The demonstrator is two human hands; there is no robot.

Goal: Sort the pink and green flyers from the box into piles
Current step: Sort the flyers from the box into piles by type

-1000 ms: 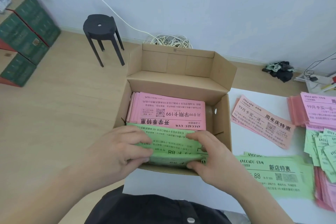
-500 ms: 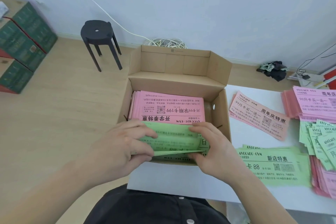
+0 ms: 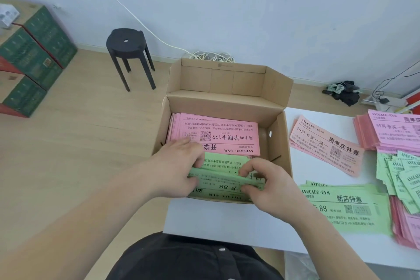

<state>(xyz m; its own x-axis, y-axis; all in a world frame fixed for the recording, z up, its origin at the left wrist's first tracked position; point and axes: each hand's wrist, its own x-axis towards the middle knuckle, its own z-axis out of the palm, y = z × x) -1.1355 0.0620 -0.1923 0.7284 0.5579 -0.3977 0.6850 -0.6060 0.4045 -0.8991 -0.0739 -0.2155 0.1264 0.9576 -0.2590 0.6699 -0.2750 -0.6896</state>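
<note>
Head view: the cardboard box (image 3: 227, 102) sat open on the far left corner of the white table (image 3: 216, 218). Pink flyers (image 3: 229, 136) filled its far half and green flyers (image 3: 225, 179) its near half.

The left hand (image 3: 179, 170) had moved deeper into the box than a second ago. Its fingertips now covered the near left edge of the pink flyers, and its fingers were curled round the left end of a green bundle. The right hand (image 3: 266, 184) was still at the bundle's right end, fingers bent over the top and thumb under, pinching it.

The bundle had come up off the rest of the green flyers. A lower sheet printed "88" now showed along the near box wall, where earlier the green stack lay nearly closed.

The sorted piles on the table looked unchanged:
- a pink pile (image 3: 327, 145) right of the box
- a green pile (image 3: 345, 209) nearer
- a pink stack (image 3: 391, 134) at the far right edge
- a mixed heap (image 3: 404, 179) below that stack

A black stool (image 3: 127, 43) and green cartons (image 3: 34, 57) stood on the floor at far left.
</note>
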